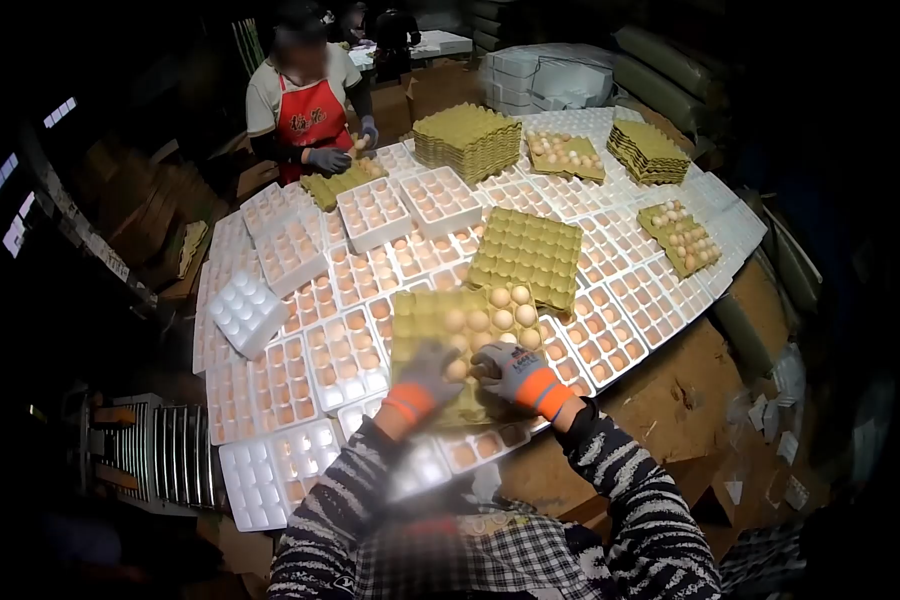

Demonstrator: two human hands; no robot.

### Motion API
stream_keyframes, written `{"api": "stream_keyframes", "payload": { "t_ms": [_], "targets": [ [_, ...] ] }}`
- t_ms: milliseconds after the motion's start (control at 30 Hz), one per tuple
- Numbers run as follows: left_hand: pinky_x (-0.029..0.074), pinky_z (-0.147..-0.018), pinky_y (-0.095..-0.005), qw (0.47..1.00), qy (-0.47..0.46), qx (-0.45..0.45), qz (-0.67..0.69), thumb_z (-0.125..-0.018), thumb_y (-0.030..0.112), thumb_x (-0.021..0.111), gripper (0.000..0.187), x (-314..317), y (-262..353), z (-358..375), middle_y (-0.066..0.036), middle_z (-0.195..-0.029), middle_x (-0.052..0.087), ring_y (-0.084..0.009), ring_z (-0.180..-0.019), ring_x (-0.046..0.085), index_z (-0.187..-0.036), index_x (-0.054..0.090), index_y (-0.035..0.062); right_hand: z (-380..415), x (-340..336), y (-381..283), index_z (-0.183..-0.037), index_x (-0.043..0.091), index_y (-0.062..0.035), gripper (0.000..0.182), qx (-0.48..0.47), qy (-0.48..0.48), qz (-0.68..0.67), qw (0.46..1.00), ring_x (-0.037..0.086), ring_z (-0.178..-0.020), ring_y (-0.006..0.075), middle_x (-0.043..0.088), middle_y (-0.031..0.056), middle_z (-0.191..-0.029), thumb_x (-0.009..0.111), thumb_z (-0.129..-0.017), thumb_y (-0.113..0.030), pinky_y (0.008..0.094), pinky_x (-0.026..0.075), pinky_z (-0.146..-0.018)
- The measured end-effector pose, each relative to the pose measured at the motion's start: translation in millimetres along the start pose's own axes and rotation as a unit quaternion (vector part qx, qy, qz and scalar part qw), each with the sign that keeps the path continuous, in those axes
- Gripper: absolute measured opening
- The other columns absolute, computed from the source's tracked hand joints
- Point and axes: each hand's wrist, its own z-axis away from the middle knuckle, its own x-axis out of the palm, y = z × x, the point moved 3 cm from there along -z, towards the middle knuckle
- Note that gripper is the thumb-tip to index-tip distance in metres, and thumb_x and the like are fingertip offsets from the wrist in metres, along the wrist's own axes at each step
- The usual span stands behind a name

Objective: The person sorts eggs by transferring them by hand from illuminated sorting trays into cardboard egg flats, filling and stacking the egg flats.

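A yellow-green pulp egg tray (410,325) lies in front of me on top of white foam trays, with several brown eggs (501,297) in its right part. My left hand (428,372), in a grey glove with an orange cuff, is over the tray's near part and smeared by motion. A single egg (457,370) shows right beside its fingers. My right hand (518,374), gloved the same way, is over the tray's right side with its fingers curled down. Whatever these fingers hold is hidden. An unfilled pulp tray (526,252) lies just beyond.
White foam trays (348,345) of eggs cover the table. Loose foam boxes (246,313) rest at the left. Stacks of pulp trays (467,140) stand at the back. A co-worker in a red apron (313,120) handles eggs across the table. Metal rollers (170,450) are at lower left.
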Motion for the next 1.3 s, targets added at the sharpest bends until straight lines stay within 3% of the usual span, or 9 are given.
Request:
{"api": "stream_keyframes", "payload": {
  "t_ms": [167,300,367,433,533,633,767,1000,1300],
  "targets": [
    [0.052,-0.091,-0.046,0.996,0.0,-0.039,-0.076,-0.079,0.03,0.074,0.043,-5,14,-10,-0.017,-0.122,0.063,-0.0373,-0.108,0.064,-0.114,0.062,0.0093,-15,11,-4,-0.098,0.063,-0.0136,0.02,0.014,-0.046,0.174,0.984,0.068,-0.09,0.0329,0.07,0.0124,-0.096,0.064,-0.088,-0.03,0.0478,0.053,-0.073],
    [0.053,-0.091,-0.0441,0.971,0.128,-0.024,0.199,-0.086,0.018,0.065,0.037,-13,-26,-13,-0.017,-0.124,0.064,-0.0379,-0.105,0.065,-0.122,0.064,0.01,-3,-42,37,-0.124,0.063,-0.0095,0.042,-0.024,0.022,-0.26,0.965,0.065,-0.101,0.0204,0.067,0.0085,-0.116,0.076,-0.086,-0.023,0.0351,0.054,-0.086],
    [0.053,-0.093,-0.045,0.99,0.121,0.02,0.065,-0.088,0.017,0.067,0.04,-19,-8,-23,-0.015,-0.134,0.059,-0.0358,-0.106,0.065,-0.127,0.063,0.0118,-2,-72,9,-0.142,0.053,-0.0077,0.058,0.032,-0.013,-0.49,0.871,0.061,-0.109,0.0182,0.061,0.0052,-0.131,0.073,-0.088,-0.019,0.0328,0.053,-0.09],
    [0.051,-0.099,-0.0424,0.987,0.069,0.007,-0.148,-0.084,0.027,0.074,0.052,-6,8,-33,-0.015,-0.14,0.053,-0.0359,-0.122,0.059,-0.134,0.06,0.0184,-39,-50,39,-0.135,0.06,-0.0125,0.054,-0.134,-0.019,-0.188,0.973,0.063,-0.108,0.0255,0.064,0.0089,-0.124,0.074,-0.084,-0.018,0.0365,0.052,-0.092],
    [0.051,-0.091,-0.0448,0.97,0.022,-0.034,-0.241,-0.08,0.024,0.073,0.054,32,-12,-72,-0.014,-0.142,0.054,-0.0369,-0.108,0.061,-0.132,0.061,0.018,-62,-23,18,-0.122,0.065,-0.0151,0.034,0.044,-0.092,0.256,0.961,0.066,-0.104,0.0318,0.065,0.0109,-0.118,0.065,-0.09,-0.025,0.0388,0.053,-0.084],
    [0.052,-0.092,-0.046,0.987,0.113,-0.021,-0.115,-0.08,0.024,0.074,0.048,24,-17,-51,-0.014,-0.145,0.051,-0.038,-0.11,0.062,-0.127,0.065,0.0195,-75,28,61,-0.117,0.066,-0.0144,0.027,0.045,-0.073,0.365,0.927,0.069,-0.099,0.0312,0.067,0.0126,-0.11,0.059,-0.092,-0.022,0.0433,0.053,-0.077],
    [0.049,-0.102,-0.0432,0.971,0.207,-0.016,0.115,-0.075,0.03,0.085,0.056,-11,-36,31,-0.011,-0.144,0.049,-0.035,-0.122,0.057,-0.127,0.065,0.0217,-64,-26,-16,-0.093,0.071,-0.0131,0.018,0.069,-0.065,0.291,0.952,0.069,-0.096,0.0322,0.066,0.0122,-0.11,0.072,-0.082,-0.026,0.045,0.055,-0.073],
    [0.053,-0.099,-0.0377,0.876,0.409,-0.191,0.172,-0.07,0.006,0.087,0.054,-83,-209,287,-0.011,-0.131,0.056,-0.0275,-0.119,0.059,-0.121,0.069,0.0069,-75,39,-151,-0.113,0.07,-0.0099,0.048,-0.15,-0.047,-0.063,0.986,0.065,-0.1,0.032,0.064,0.0106,-0.113,0.088,-0.069,-0.021,0.0405,0.054,-0.085],
    [0.049,-0.1,-0.0449,0.921,0.31,-0.222,-0.081,-0.075,0.027,0.08,0.039,-83,-290,305,-0.011,-0.129,0.061,-0.0337,-0.121,0.056,-0.112,0.071,0.0172,-136,332,-175,-0.117,0.067,-0.022,0.04,-0.175,-0.198,0.308,0.914,0.068,-0.097,0.0303,0.061,0.0101,-0.113,0.076,-0.079,-0.028,0.0454,0.057,-0.075]
  ]
}}
